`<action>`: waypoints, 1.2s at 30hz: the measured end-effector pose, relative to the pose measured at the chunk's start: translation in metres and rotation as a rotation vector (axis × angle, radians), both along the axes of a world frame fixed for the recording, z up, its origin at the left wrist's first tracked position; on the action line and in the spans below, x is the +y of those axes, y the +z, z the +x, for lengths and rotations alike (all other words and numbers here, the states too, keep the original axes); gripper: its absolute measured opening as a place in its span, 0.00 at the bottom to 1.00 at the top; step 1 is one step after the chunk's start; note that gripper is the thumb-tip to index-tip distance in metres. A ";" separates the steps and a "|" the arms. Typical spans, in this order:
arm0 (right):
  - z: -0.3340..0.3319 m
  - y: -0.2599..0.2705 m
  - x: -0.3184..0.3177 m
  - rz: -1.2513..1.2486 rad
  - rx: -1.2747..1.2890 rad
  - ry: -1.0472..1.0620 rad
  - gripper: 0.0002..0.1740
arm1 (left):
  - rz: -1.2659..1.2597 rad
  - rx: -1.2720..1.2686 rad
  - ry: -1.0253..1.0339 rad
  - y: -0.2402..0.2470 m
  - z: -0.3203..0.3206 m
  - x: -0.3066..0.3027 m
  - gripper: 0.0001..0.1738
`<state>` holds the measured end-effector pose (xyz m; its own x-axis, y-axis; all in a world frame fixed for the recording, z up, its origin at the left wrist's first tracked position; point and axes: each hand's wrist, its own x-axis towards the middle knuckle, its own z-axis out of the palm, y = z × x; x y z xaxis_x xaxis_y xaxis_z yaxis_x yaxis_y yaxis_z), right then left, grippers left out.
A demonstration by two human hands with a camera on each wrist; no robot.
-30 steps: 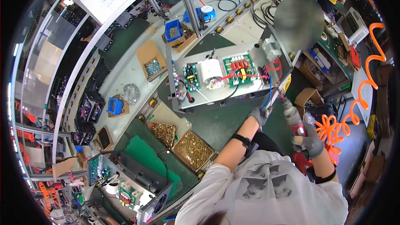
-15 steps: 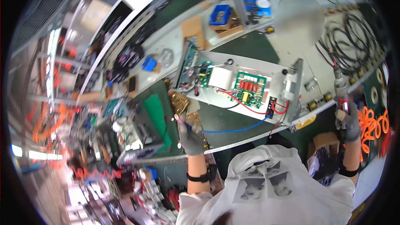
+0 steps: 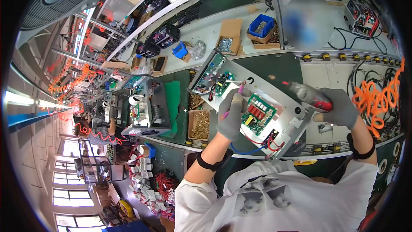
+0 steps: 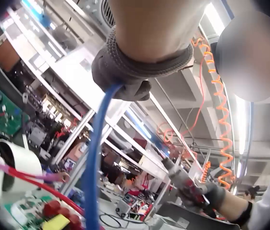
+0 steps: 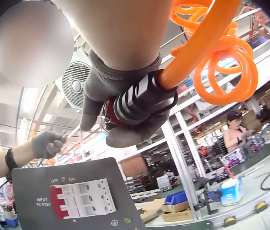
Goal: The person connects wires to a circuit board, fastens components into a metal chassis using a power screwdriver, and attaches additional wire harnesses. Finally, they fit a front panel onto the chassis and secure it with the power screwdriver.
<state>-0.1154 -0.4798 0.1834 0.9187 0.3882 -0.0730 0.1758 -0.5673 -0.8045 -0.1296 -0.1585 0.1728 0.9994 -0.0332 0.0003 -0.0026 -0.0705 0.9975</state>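
Observation:
My gloved left hand [image 3: 231, 116] is over the circuit boards of an open metal chassis [image 3: 281, 99], gripping a blue wire [image 4: 95, 158] that hangs from it in the left wrist view. Pink sleeving [image 3: 240, 89] shows at its fingertips. My gloved right hand [image 3: 341, 107] grips a grey and red power driver [image 3: 309, 96], its tip pointing left above the chassis. An orange coiled hose [image 5: 192, 48] joins the driver's end. Beside the left hand lies a green board [image 3: 259, 114] with red parts. A white cylinder [image 4: 20, 163] shows in the left wrist view.
Left of the chassis is a box of brass-coloured screws [image 3: 200, 124], with another open unit [image 3: 148, 107] further left. Behind stand a box of silver screws [image 3: 225, 44] and a blue bin [image 3: 262, 25]. Black cables [image 3: 360, 77] lie at the right; rollers [image 3: 326, 56] line the bench.
My left hand has moved from beside the screw boxes to above the chassis, bringing the blue wire. My right hand has brought the driver inward from the right. The head view has turned.

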 end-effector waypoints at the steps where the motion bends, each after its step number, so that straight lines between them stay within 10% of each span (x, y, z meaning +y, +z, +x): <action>1: 0.011 -0.001 0.002 -0.057 -0.013 0.050 0.30 | -0.150 0.127 -0.015 -0.005 0.005 -0.001 0.19; 6: 0.056 -0.013 0.003 -0.136 0.014 0.130 0.32 | -0.895 0.471 -0.151 0.003 0.025 0.007 0.54; 10: 0.082 -0.029 -0.006 -0.102 0.063 0.118 0.32 | -0.864 0.487 -0.110 0.004 0.038 0.027 0.48; 13: 0.098 -0.042 -0.014 -0.096 0.087 0.136 0.32 | 0.152 0.397 0.140 0.005 0.048 0.026 0.32; 14: 0.101 -0.046 -0.016 -0.098 0.099 0.147 0.31 | 0.765 -0.212 0.068 -0.002 0.042 0.018 0.25; 16: 0.109 -0.052 -0.018 -0.106 0.126 0.193 0.31 | 1.654 -0.367 0.048 -0.011 0.036 -0.001 0.31; 21: 0.127 -0.072 -0.010 -0.154 0.177 0.387 0.29 | 1.648 -0.371 -0.125 -0.047 0.020 0.002 0.37; 27: 0.143 -0.076 0.018 -0.178 0.024 0.649 0.30 | 1.455 -0.721 -0.250 -0.054 0.015 0.014 0.10; 36: 0.152 -0.076 0.027 -0.196 -0.018 0.684 0.31 | 1.541 -0.588 -0.168 -0.049 0.015 0.007 0.10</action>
